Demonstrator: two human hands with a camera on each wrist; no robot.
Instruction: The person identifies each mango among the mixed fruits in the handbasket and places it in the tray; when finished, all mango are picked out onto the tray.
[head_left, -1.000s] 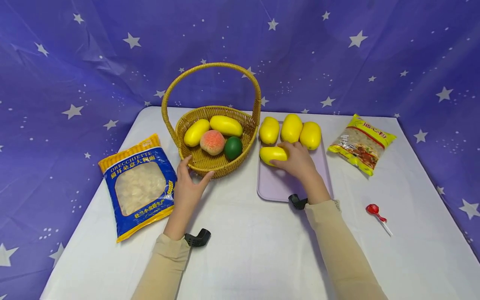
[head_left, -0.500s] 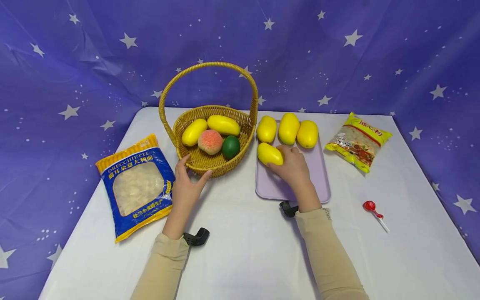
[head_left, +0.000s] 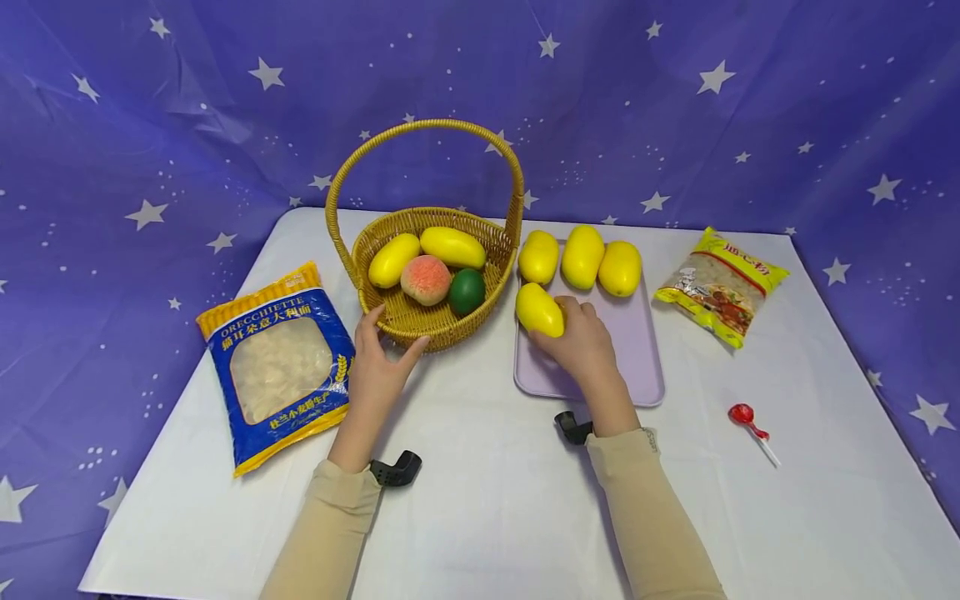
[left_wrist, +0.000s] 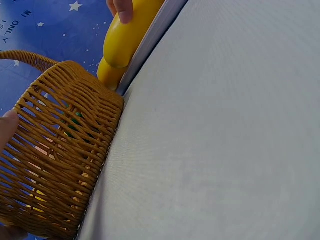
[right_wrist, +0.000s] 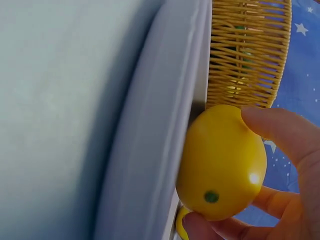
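A yellow toy mango (head_left: 539,310) with a green stem spot is gripped by my right hand (head_left: 581,340) at the left side of the lilac tray (head_left: 551,385). In the right wrist view, thumb and fingers spread around this mango (right_wrist: 220,160), low over the tray's edge. My left hand (head_left: 378,367) touches the near rim of the wicker basket (head_left: 442,336) with thumb and fingers spread apart. Inside the basket lie two yellow mangoes (head_left: 452,247), a peach (head_left: 425,280) and a dark green egg-shaped fruit (head_left: 467,292). Three more yellow mangoes (head_left: 582,257) rest along the tray's far end.
Left of the basket lies a blue bag of orecchiette pasta (head_left: 281,371). To the tray's right are a yellow pasta packet (head_left: 722,286) and a red lollipop (head_left: 752,432). The basket's tall handle (head_left: 427,123) arches upward. A starry purple cloth (head_left: 600,100) hangs behind the white table (head_left: 480,508).
My right hand has turned the mango from lying sideways to slanting, its far end now pointing up-left, and shifted slightly left. The left hand stays at the basket's rim.
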